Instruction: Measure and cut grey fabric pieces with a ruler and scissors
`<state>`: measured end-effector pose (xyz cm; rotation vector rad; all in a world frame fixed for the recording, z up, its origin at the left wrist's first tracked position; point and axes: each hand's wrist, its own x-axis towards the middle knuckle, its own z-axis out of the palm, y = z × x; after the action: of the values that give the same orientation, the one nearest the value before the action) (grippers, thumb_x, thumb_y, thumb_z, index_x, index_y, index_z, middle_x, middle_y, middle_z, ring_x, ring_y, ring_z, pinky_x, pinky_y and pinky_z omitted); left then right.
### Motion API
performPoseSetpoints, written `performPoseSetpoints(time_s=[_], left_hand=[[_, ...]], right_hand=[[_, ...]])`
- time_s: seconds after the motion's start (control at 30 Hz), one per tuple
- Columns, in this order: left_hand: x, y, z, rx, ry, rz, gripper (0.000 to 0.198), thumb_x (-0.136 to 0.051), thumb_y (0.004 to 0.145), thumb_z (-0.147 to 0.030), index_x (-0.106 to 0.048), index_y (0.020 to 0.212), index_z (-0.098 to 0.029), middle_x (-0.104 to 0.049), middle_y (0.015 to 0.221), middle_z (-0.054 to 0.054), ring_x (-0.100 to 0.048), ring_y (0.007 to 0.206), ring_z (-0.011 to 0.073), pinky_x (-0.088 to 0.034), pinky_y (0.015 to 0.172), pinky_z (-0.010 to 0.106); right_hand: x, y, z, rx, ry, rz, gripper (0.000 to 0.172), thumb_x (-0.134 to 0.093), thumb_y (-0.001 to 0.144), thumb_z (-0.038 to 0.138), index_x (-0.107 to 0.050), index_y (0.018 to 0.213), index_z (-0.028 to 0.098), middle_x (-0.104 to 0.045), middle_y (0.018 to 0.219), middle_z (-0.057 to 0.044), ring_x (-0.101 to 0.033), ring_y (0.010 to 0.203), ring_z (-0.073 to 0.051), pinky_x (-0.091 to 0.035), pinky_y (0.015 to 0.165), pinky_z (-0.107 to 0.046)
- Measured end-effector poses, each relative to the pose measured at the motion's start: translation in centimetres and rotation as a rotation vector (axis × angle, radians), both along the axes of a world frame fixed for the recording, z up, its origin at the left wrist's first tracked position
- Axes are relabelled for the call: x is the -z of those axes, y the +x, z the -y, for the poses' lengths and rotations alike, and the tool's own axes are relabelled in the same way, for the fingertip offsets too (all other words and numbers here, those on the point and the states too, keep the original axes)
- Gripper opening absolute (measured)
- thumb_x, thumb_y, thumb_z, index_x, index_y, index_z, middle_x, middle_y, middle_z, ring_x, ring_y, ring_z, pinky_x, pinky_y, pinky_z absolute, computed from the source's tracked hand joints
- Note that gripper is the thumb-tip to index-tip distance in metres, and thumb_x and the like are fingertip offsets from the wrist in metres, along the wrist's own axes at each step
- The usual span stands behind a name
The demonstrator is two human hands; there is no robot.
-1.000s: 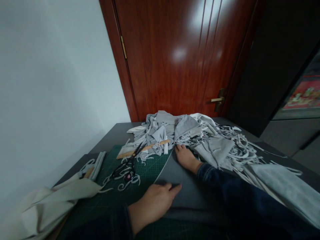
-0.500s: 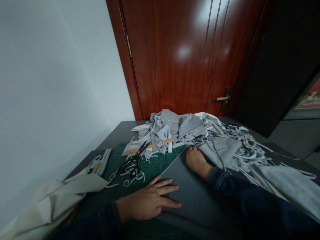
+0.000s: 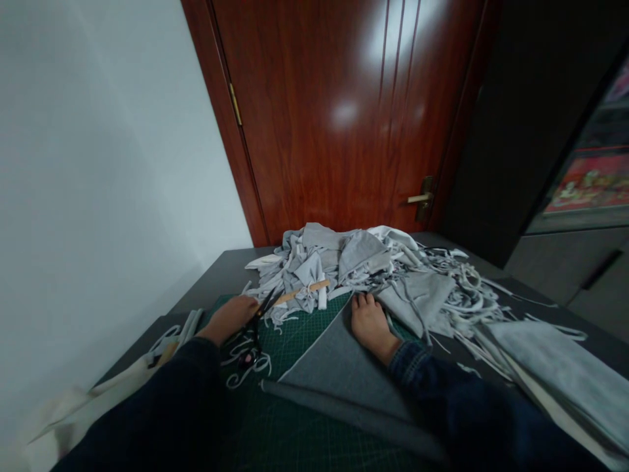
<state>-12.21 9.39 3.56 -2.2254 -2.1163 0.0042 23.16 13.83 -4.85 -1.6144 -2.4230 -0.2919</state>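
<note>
Far left on the green cutting mat (image 3: pixel 304 334), the left hand (image 3: pixel 228 319) has moved to the black scissors (image 3: pixel 255 331) (closure unclear, cannot tell); the right hand (image 3: pixel 371 326) lies open on the grey fabric sheet (image 3: pixel 339 367).

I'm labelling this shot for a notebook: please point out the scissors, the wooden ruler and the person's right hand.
Scissors (image 3: pixel 264 309): head view, on the blades.
Wooden ruler (image 3: pixel 302 293): head view, on its middle.
Right hand (image 3: pixel 372 326): head view, on the back of the hand.

You have no legible text in view. The grid on your green cutting mat (image 3: pixel 307 337), the wooden ruler (image 3: pixel 299 293) and the red print (image 3: pixel 592 185) at right show nothing you could read.
</note>
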Motion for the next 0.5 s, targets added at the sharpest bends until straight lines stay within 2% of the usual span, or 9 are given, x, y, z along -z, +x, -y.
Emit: performPoseSetpoints(time_s=[0.13,0.23,0.4,0.5], left_hand=[[0.4,-1.1,-0.9,0.004,-0.031,-0.004,0.031,-0.043,0.101,-0.023,-0.074,0.1,-0.014,-0.077,0.103,0.01,-0.071,0.094,0.0203,-0.051,0.084,0.026],[0.0,-1.1,-0.7,-0.027,0.04,-0.048,0.035,-0.038,0.104,-0.024,-0.071,0.104,-0.012,-0.073,0.106,0.012,-0.07,0.094,0.0211,-0.05,0.085,0.028],[-1.1,-1.0,0.5,-0.044,0.167,-0.142,0.041,-0.035,0.099,-0.011,-0.063,0.13,-0.009,-0.066,0.127,0.02,-0.067,0.109,0.0288,-0.05,0.093,0.038],[-1.5,-1.2,0.9,-0.075,0.221,-0.271,0.047,-0.037,0.097,-0.007,-0.061,0.136,-0.009,-0.068,0.127,0.021,-0.064,0.116,0.0344,-0.051,0.093,0.043]], right_hand=[[-0.1,-0.2,-0.1,0.006,0.008,-0.022,0.049,-0.038,0.099,0.01,-0.058,0.141,-0.004,-0.06,0.137,-0.031,-0.055,0.124,-0.038,-0.05,0.095,-0.048],[-0.1,-0.2,-0.2,0.006,0.006,-0.034,0.049,-0.038,0.099,0.011,-0.057,0.142,-0.003,-0.059,0.139,-0.031,-0.054,0.124,-0.038,-0.05,0.097,-0.047],[0.2,-0.1,-0.5,0.003,-0.001,-0.048,0.051,-0.039,0.099,0.012,-0.053,0.146,-0.003,-0.056,0.143,-0.032,-0.052,0.128,-0.037,-0.048,0.098,-0.048],[0.2,-0.1,-0.6,-0.002,-0.005,-0.054,0.052,-0.04,0.099,0.012,-0.051,0.148,-0.004,-0.056,0.144,-0.033,-0.052,0.13,-0.037,-0.047,0.099,-0.048]])
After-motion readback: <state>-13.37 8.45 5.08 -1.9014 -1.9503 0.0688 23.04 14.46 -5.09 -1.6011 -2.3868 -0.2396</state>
